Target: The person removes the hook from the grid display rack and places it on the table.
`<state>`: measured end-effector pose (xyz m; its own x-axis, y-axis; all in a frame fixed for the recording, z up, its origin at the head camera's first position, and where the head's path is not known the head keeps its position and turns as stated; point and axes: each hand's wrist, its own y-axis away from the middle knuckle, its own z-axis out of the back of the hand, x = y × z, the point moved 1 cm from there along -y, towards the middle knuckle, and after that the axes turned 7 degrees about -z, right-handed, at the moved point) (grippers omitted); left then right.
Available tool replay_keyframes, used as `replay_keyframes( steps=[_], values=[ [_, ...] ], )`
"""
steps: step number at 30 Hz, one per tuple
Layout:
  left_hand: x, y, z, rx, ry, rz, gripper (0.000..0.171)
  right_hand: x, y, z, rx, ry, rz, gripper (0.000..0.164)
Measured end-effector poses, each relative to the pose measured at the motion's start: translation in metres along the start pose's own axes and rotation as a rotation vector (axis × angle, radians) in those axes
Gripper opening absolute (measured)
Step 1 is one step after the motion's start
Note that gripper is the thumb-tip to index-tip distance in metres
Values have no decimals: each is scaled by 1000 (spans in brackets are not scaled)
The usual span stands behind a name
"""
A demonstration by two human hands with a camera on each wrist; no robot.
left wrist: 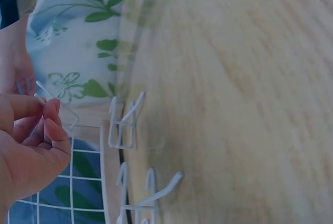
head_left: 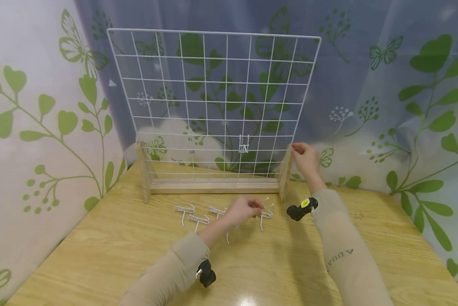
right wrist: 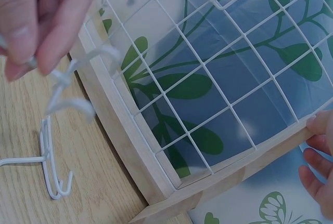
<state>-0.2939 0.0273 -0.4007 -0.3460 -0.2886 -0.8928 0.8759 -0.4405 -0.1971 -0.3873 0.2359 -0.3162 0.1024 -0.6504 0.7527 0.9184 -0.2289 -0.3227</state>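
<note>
A white wire grid panel point(head_left: 213, 33) stands upright in a wooden stand point(head_left: 213, 188). At the stand's right end my right hand point(head_left: 307, 160) holds the wooden side post point(right wrist: 229, 180), with the thumb on its near face. Over the table before the stand, my left hand point(head_left: 244, 211) pinches a white wire hook point(right wrist: 70, 81) between thumb and fingertips. Another hook point(head_left: 243, 145) hangs on the grid, right of centre. One more hook point(right wrist: 47, 156) lies on the table, below the left hand in the right wrist view.
Several white hooks point(head_left: 185, 210) lie scattered on the wood-grain table point(head_left: 98, 255) in front of the stand. A leaf-patterned curtain point(head_left: 366, 76) hangs close behind the grid and along both sides.
</note>
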Motion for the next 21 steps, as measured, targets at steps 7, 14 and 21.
replay_keyframes(
  steps=[7,14,21],
  values=[
    [4,7,-7,28,-44,2,12,0,1,0,8,-2,-3,27],
    [8,11,-12,42,-91,0,10,0,1,1,17,-5,-20,27],
    [13,14,-15,68,-99,-8,9,1,1,1,15,-6,-25,27]
  ],
)
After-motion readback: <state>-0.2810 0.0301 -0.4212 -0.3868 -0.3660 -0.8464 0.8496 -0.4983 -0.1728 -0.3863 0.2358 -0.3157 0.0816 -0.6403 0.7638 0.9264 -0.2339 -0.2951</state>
